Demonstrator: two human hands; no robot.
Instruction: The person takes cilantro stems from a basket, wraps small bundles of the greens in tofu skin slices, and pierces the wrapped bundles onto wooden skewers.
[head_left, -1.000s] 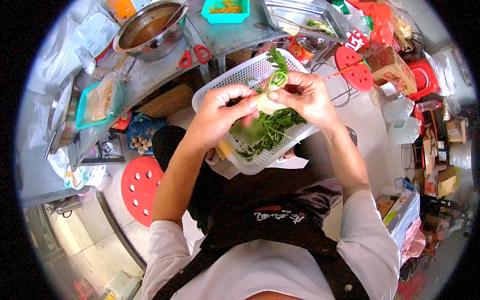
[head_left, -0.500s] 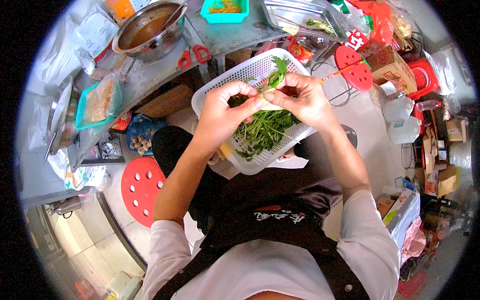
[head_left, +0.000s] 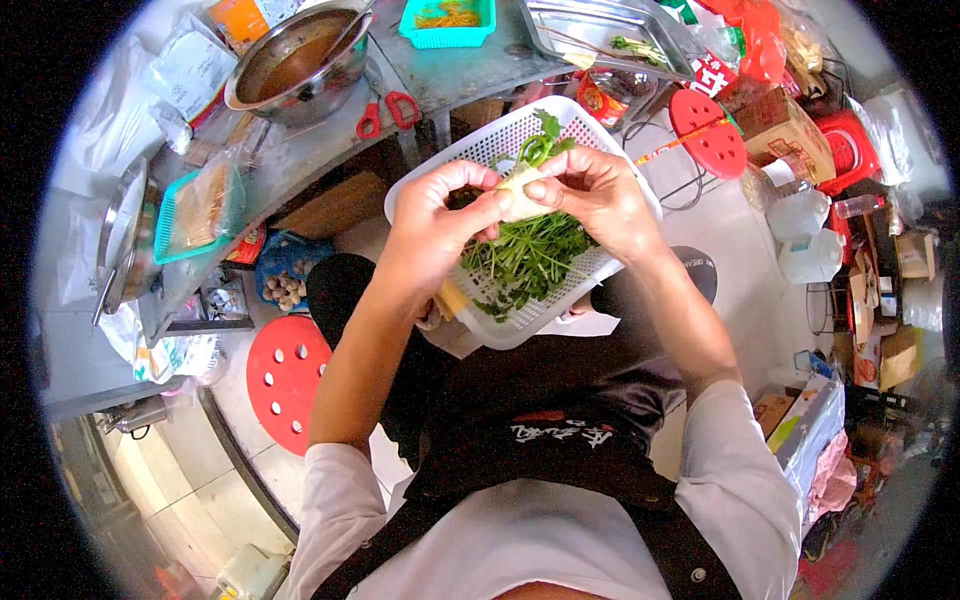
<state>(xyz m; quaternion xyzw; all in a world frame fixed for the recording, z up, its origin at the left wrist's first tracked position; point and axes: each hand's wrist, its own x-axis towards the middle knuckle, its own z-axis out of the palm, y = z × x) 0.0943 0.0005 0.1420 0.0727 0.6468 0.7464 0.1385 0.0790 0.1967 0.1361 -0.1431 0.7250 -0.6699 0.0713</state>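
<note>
Leafy sprig (head_left: pixel 541 148) shifted left, pale wrap (head_left: pixel 521 196) pinched between hands (head_left: pixel 432 222) (head_left: pixel 607 205)

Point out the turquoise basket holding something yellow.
The turquoise basket between metal bowl and metal tray; its yellow strands set it apart: the other basket holds pale sticks.

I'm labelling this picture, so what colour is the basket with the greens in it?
The basket is white, seen best in the head view.

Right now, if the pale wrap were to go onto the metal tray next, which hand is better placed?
Right, most likely. The left hand and right hand both pinch the pale wrap, but the metal tray lies ahead and rightward, closer to the right hand.
</note>
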